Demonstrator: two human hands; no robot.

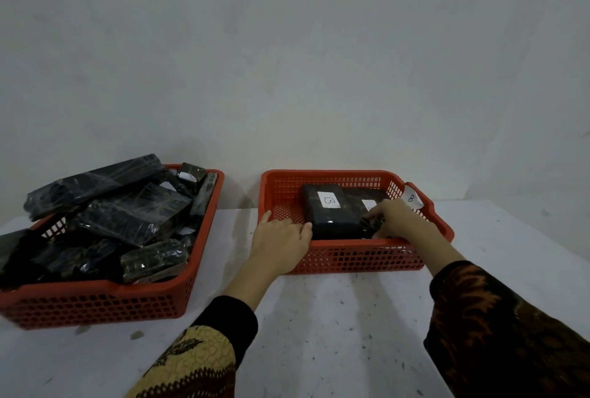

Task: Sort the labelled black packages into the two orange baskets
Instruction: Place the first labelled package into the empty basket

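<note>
Inside the right orange basket lie 2 black packages: the nearer package, glossy and taped, bears a white label marked B, and a second package sits just beside it, partly hidden. The left hand rests on the basket's near rim, fingers straight, fingertips touching the nearer package. The right hand reaches over the rim, fingers curled round the second package. The left orange basket is heaped with black packages
</note>
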